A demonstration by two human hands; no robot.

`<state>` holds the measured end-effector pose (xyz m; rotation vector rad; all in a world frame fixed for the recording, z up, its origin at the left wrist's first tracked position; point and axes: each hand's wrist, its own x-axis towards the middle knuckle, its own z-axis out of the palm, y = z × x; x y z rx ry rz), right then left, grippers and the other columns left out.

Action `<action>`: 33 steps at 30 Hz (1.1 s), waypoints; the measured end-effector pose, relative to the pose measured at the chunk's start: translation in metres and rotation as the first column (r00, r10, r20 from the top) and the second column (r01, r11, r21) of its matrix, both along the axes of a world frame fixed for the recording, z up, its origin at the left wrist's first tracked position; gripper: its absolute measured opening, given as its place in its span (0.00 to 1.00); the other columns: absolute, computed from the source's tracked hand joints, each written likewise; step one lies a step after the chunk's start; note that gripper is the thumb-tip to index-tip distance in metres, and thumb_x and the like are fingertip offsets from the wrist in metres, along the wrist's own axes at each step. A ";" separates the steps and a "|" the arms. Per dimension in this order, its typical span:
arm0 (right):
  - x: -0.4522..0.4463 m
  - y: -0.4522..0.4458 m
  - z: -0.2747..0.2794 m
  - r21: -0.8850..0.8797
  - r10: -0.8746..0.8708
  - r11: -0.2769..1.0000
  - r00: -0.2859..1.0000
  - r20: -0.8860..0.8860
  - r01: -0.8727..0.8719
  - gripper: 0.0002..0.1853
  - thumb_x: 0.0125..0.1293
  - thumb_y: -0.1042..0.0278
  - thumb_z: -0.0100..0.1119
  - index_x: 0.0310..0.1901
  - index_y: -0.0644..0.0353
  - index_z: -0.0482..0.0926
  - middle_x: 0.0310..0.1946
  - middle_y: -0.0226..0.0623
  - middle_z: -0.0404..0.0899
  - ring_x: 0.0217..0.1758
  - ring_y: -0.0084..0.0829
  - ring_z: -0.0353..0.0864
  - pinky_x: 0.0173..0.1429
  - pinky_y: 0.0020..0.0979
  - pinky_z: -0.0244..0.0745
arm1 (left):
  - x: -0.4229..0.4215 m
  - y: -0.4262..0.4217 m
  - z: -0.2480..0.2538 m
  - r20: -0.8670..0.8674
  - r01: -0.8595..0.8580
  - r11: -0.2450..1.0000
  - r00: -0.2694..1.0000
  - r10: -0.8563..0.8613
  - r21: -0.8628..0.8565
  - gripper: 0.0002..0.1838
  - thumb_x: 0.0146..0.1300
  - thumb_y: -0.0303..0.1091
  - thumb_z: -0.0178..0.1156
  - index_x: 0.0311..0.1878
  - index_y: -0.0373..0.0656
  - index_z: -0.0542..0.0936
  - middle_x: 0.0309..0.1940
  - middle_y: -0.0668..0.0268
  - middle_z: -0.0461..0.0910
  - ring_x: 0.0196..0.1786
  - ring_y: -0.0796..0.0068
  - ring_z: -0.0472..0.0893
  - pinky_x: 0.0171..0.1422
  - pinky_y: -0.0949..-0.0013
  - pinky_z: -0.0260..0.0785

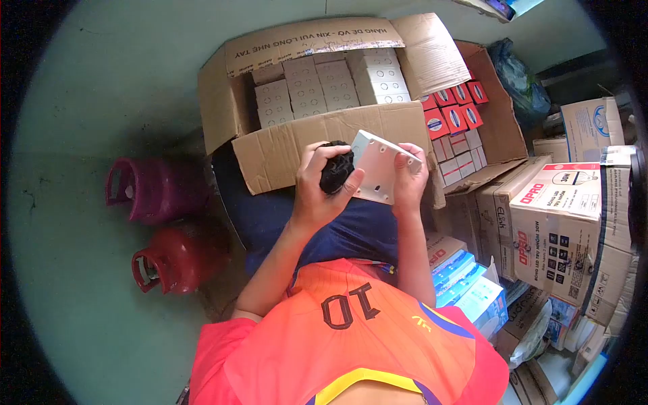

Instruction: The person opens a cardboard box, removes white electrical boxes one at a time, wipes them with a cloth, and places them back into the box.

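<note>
My right hand (pixel 408 177) grips the right edge of a white square plastic box (pixel 376 169), its open hollow side facing up toward me. In my left hand (pixel 317 182) is a bunched black cloth (pixel 336 169), pressed against the left wall of the white box. Both hands are over the front flap of an open cardboard carton (pixel 324 138). Inside that carton stand stacks of white boxes (pixel 309 88) with round marks on their sides.
Right of the carton, another open carton (pixel 496 101) holds red and white small boxes (pixel 454 119). Further right are closed cardboard boxes (pixel 560 229) and blue packs (pixel 466 283). Purple (pixel 152 189) and red (pixel 182 260) gas cylinders stand at the left by the green wall.
</note>
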<state>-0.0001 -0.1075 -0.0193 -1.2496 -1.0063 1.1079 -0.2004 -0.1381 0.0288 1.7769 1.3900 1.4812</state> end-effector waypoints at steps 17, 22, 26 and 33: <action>-0.013 0.004 0.054 -0.027 0.128 0.992 0.979 0.158 -0.125 0.12 0.72 0.59 0.70 0.44 0.58 0.82 0.37 0.26 0.82 0.42 0.17 0.78 0.48 0.24 0.74 | -0.005 0.024 0.013 0.367 -0.179 0.981 0.909 0.196 -0.080 0.08 0.70 0.30 0.62 0.48 0.38 0.80 0.43 0.59 0.81 0.49 0.67 0.81 0.59 0.65 0.72; -0.008 0.015 0.040 -0.041 0.021 0.999 0.999 0.035 -0.020 0.12 0.73 0.58 0.69 0.42 0.58 0.82 0.37 0.27 0.82 0.42 0.19 0.79 0.51 0.25 0.74 | -0.006 0.006 0.005 0.319 -0.089 0.990 0.940 0.120 -0.108 0.09 0.72 0.32 0.61 0.49 0.39 0.81 0.44 0.62 0.82 0.49 0.73 0.80 0.59 0.68 0.71; -0.017 -0.007 0.055 -0.080 0.276 0.961 0.948 0.157 -0.266 0.11 0.70 0.60 0.72 0.43 0.58 0.83 0.37 0.26 0.82 0.44 0.18 0.78 0.51 0.25 0.74 | -0.017 0.018 0.014 0.405 -0.174 0.974 0.887 0.220 -0.148 0.07 0.72 0.31 0.61 0.48 0.39 0.80 0.44 0.62 0.82 0.48 0.73 0.80 0.57 0.68 0.72; -0.011 0.015 0.041 -0.043 -0.055 0.998 0.996 -0.068 0.052 0.12 0.73 0.57 0.69 0.43 0.57 0.81 0.36 0.26 0.81 0.39 0.17 0.78 0.45 0.24 0.74 | -0.006 0.005 0.009 0.378 -0.017 0.987 0.923 0.077 -0.158 0.09 0.72 0.33 0.62 0.49 0.37 0.80 0.44 0.60 0.82 0.49 0.70 0.80 0.59 0.68 0.71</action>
